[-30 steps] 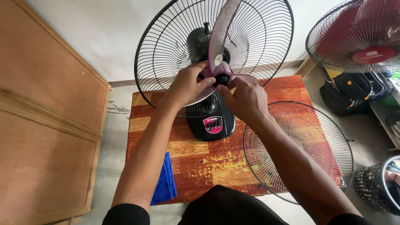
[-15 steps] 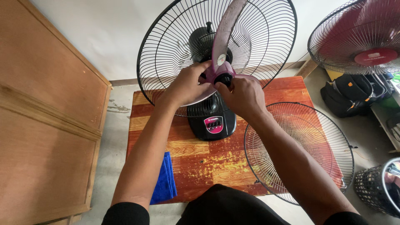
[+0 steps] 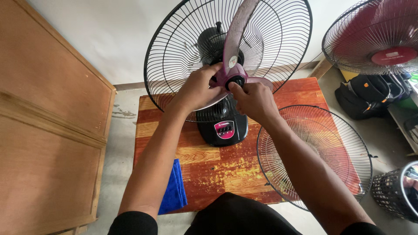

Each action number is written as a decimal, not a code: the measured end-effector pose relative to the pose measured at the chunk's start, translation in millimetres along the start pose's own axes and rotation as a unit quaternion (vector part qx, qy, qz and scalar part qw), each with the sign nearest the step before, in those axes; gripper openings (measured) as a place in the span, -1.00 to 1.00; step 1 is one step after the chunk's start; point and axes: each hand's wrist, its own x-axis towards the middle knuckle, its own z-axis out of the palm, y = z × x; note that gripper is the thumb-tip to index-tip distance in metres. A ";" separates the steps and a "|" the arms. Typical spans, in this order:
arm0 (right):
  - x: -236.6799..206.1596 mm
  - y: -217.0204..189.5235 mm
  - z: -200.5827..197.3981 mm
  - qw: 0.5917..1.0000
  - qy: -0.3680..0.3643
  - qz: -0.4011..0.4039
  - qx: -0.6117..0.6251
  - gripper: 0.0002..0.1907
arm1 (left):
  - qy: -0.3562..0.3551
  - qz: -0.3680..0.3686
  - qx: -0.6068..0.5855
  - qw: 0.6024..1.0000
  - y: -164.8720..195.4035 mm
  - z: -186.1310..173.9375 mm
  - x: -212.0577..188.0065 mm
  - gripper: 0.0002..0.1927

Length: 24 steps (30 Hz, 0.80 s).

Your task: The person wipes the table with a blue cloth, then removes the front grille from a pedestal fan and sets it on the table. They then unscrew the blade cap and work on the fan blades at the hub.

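Pink blade hub (image 3: pixel 235 74) gripped by both hands (image 3: pixel 226 93), black cap mostly hidden, blade top cut off

Both hands, the left hand (image 3: pixel 198 89) and right hand (image 3: pixel 254 101), crowd the pink blade hub (image 3: pixel 235 78), walled behind by the rear wire guard (image 3: pixel 183 48). The loose front grille (image 3: pixel 315 156) leans off the table's right edge, blocking that side. The fan base (image 3: pixel 223 128) fills the middle. Bare wooden table (image 3: pixel 217 174) lies open in front, with a blue cloth (image 3: pixel 174 191) at the left edge.
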 end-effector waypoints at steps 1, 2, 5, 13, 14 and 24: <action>-0.2 -0.5 0.3 1.000 0.002 0.003 0.009 -0.43 | 0.002 0.001 0.000 1.000 -0.9 0.2 -0.1 -0.29; -0.1 -0.7 0.5 1.000 0.004 0.005 0.017 -0.44 | 0.004 0.003 -0.001 1.000 -1.8 0.4 -0.2 -0.29; 0.6 -0.9 1.3 1.000 0.005 -0.005 -0.002 -0.41 | 0.008 0.006 0.008 1.000 -4.0 0.3 0.0 -0.30; 0.5 -0.6 7.7 1.000 0.009 -0.004 0.026 -0.44 | 0.017 0.018 0.013 1.000 -9.4 -0.8 -2.0 -0.29; 0.6 -0.3 8.6 1.000 0.009 -0.005 0.027 -0.44 | 0.019 0.023 0.013 0.999 -10.2 -0.9 -2.4 -0.29; 1.4 -4.0 26.9 0.994 0.013 0.048 0.098 -0.43 | 0.016 0.034 0.000 0.999 -15.6 -12.7 -9.2 -0.29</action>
